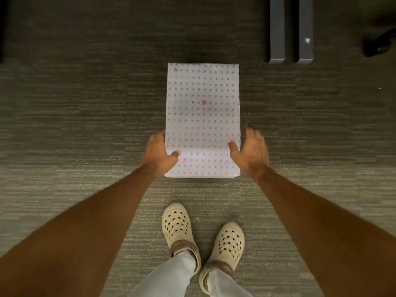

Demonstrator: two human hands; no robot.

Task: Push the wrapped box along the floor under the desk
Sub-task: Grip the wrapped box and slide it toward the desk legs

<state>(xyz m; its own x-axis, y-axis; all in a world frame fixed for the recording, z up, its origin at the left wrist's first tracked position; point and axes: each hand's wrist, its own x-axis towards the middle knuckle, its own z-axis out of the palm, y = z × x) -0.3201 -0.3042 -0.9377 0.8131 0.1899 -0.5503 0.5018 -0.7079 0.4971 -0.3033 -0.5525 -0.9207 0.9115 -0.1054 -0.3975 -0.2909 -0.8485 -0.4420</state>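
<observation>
Two hands hold the near end of the wrapped box (pixel 202 116), which lies flat on the grey carpet (pixel 85 125); the left hand (pixel 159 150) grips its left edge with the thumb on top; the right hand (pixel 250 147) has its thumb on top and its fingers spread open beside the right edge. Past the box, to the right, stand two dark desk legs (pixel 290 31); a black wheel (pixel 380 42) sits further right; two cream clogs (pixel 201 234) stand just behind the box.

Cream perforated clogs (pixel 201 239), pale trousers (pixel 171 277)
</observation>
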